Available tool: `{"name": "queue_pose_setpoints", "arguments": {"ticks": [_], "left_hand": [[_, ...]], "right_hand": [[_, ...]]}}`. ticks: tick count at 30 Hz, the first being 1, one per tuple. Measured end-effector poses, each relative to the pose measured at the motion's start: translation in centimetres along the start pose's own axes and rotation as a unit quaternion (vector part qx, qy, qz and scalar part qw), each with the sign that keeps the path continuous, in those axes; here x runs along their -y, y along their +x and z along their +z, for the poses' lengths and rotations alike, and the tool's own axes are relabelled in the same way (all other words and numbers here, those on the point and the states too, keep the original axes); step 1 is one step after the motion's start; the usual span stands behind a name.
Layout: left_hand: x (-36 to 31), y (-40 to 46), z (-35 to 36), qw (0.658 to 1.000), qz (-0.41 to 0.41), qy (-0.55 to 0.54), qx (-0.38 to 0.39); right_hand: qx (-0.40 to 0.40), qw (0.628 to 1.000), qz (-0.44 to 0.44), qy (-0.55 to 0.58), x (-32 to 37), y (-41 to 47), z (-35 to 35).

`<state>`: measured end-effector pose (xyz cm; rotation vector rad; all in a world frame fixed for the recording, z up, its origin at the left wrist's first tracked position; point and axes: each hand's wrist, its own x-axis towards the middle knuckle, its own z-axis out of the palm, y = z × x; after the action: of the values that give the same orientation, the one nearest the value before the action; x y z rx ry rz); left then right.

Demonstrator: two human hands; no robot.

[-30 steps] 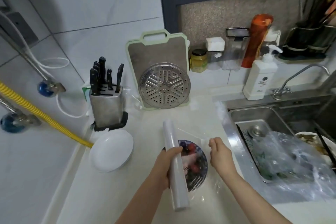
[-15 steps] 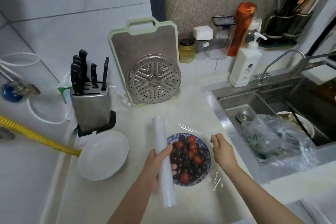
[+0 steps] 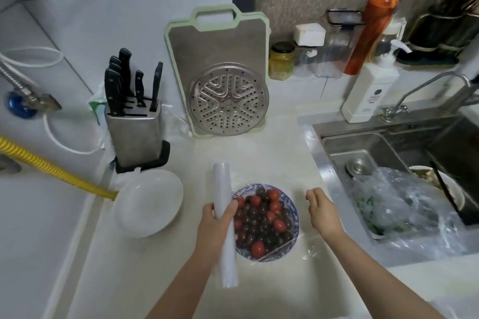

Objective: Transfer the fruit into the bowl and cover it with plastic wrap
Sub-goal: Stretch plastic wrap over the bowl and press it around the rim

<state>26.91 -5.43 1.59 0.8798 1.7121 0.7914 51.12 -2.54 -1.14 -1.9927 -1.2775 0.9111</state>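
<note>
wrap (image 3: 305, 246) now further over bowl (image 3: 294, 215)

Blue-patterned bowl (image 3: 294, 217); red and dark fruit (image 3: 261, 220); white plate (image 3: 147, 206); yellow hose (image 3: 49, 167)

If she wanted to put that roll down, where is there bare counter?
Bare patches: the counter between the steamer rack and the bowl, and the near stretch below the white plate, left of the left hand gripping the roll. Crowded: the sink and the back ledge by the soap bottle.
</note>
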Motion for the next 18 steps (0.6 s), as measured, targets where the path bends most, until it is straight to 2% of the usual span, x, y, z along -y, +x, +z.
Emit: {"name": "queue_pose_setpoints", "arguments": {"ticks": [4, 18], "left_hand": [[-0.2, -0.3, 0.7, 0.997, 0.02, 0.051, -0.062], [0.6, -0.4, 1.4, 0.986, -0.026, 0.115, -0.119]], "right_hand": [[0.021, 0.999, 0.009, 0.024, -0.8, 1.2, 0.0], [0.079, 0.997, -0.001, 0.027, -2.1, 2.6, 0.7]]}}
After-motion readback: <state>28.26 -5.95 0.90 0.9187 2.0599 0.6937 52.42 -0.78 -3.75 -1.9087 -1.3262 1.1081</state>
